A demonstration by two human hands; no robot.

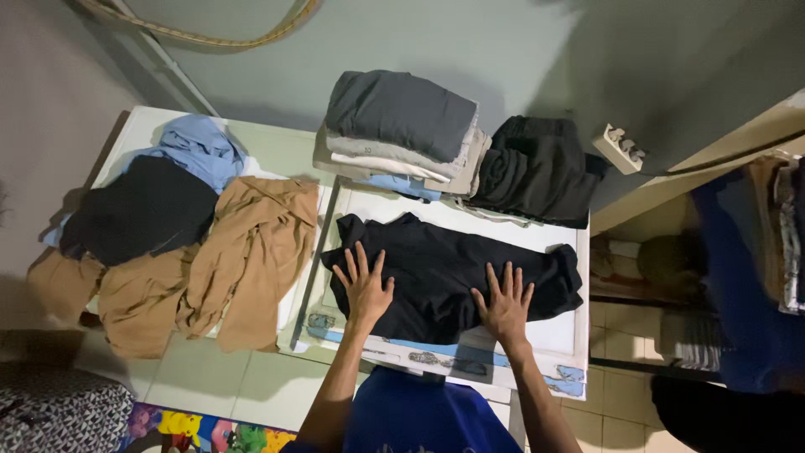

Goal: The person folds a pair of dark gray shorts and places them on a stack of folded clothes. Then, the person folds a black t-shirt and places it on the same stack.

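A black garment [444,260] lies spread across a white tabletop [562,331]. My left hand [363,285] presses flat on its left part, fingers apart. My right hand [506,304] lies flat on its lower right part, fingers spread too. Neither hand grips anything. Behind the garment stands a neat stack of folded clothes [402,134], dark grey on top, with beige and light blue pieces under it. A heap of folded black cloth [537,172] sits to the right of that stack.
On the left lies a loose pile: tan garments [243,260], a black piece [138,214] and a light blue one [197,147]. A white power strip [620,148] hangs on the wall at right. An open shelf with clothes [755,277] stands at far right.
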